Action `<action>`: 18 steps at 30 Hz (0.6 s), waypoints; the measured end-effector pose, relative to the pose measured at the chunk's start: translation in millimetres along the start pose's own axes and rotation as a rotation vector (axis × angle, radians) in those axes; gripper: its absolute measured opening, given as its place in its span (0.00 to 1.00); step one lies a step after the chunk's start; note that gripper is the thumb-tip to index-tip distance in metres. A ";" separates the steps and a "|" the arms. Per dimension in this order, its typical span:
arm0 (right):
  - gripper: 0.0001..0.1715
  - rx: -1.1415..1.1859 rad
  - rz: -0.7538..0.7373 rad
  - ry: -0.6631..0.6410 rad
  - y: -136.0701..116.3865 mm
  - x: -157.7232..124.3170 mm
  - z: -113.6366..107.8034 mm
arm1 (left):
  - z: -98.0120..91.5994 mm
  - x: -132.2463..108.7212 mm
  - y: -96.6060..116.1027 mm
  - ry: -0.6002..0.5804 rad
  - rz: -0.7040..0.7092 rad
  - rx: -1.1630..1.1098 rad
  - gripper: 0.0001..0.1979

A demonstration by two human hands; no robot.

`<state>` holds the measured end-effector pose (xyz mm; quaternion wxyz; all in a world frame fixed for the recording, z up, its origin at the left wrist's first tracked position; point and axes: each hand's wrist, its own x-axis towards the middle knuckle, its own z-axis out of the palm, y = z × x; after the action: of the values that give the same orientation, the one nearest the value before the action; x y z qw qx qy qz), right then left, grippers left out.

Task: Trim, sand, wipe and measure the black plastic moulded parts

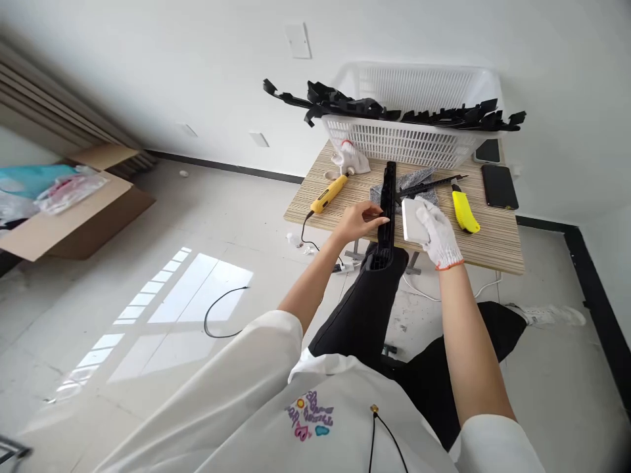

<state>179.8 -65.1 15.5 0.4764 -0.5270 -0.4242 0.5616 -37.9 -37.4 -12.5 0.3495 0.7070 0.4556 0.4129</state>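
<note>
A long black plastic trim piece [388, 190] stretches from the table toward me, its near end at my knee. My bare left hand [363, 220] pinches it near the middle from the left side, thumb across the strip. Just right of the strip, my right hand [436, 233], in a white knit glove with an orange cuff, grips a flat white rectangular block [413, 220]. The block's exact kind cannot be made out. Behind the hands lie a grey speckled cloth [417, 179] and a thin black tool resembling a caliper [434, 186].
On the wooden table [493, 249] are a yellow corded tool [329, 194], a crumpled white glove [351, 157], a yellow utility knife [464, 209] and a black phone [499, 186]. Black trim pieces [355, 108] overhang a white basket [394, 141]. A cardboard box [89, 217] stands left.
</note>
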 end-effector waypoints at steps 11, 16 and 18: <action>0.41 -0.029 -0.035 0.048 -1.1 -6.3 5.5 | -1.1 -3.4 3.7 0.012 -0.001 0.137 0.20; 0.40 -0.016 -0.007 0.056 3.4 -3.2 1.3 | -1.4 -2.2 2.3 -0.034 -0.032 0.106 0.21; 0.39 0.046 0.019 0.017 5.9 -1.3 -0.2 | -1.2 -1.5 1.0 -0.054 -0.027 0.082 0.21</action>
<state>179.5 -67.5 9.9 0.4866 -0.5247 -0.4020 0.5712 -39.0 -39.0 -11.4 0.3378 0.7256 0.4718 0.3697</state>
